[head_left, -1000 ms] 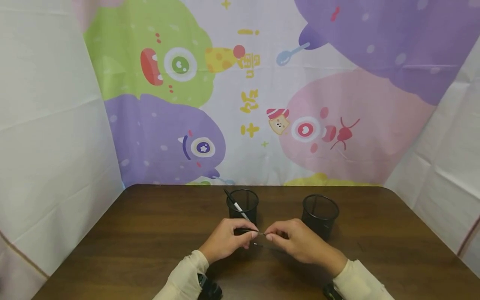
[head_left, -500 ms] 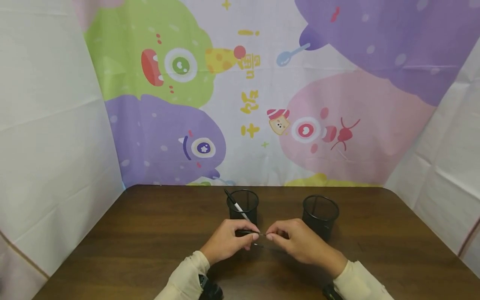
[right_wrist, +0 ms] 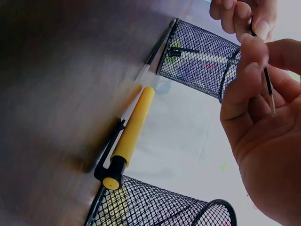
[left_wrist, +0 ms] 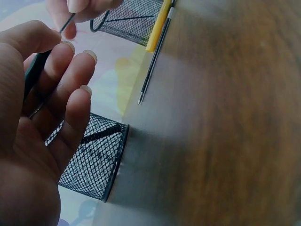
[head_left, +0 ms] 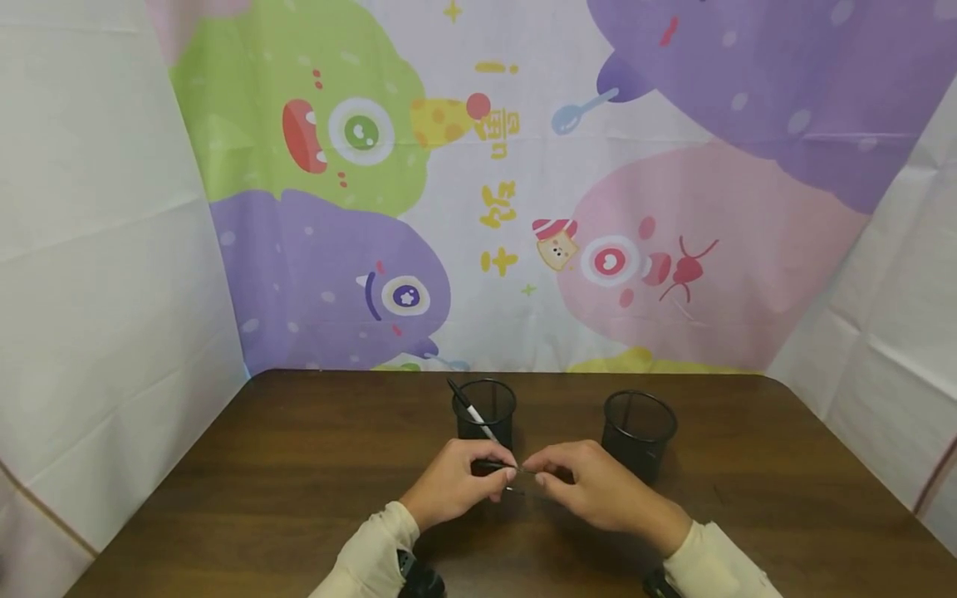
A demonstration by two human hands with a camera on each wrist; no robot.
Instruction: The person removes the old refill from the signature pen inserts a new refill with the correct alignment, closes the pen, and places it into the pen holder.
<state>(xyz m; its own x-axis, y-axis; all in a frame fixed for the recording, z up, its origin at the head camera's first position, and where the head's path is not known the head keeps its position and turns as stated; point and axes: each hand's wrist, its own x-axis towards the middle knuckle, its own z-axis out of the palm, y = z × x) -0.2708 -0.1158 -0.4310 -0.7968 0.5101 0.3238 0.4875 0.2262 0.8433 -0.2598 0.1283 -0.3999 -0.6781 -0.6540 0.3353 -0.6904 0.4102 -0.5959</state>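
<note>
In the head view my left hand [head_left: 462, 480] grips a dark pen barrel [left_wrist: 35, 70], curled fingers around it and thumb at its end. A thin rod reaches from the barrel's end to my right hand [head_left: 601, 488], which pinches it between thumb and index finger. In the right wrist view this slim refill [right_wrist: 268, 82] runs black along the right palm and ends in a pale tip. Both sets of fingertips are close together over the table. A loose refill [left_wrist: 155, 61] lies on the table below the hands, beside a yellow pen [right_wrist: 134, 127] with a black clip.
Two black mesh pen cups stand behind the hands, a left cup [head_left: 503, 428] and a right cup [head_left: 635, 448]. A white pen with a black end [head_left: 474, 411] leans at the left cup's rim. A printed cloth [head_left: 508, 324] hangs behind the brown table [head_left: 336, 457].
The right index finger has shifted slightly leftward and parted a little from the thumb. The hands stay close together, and the left hand has barely moved.
</note>
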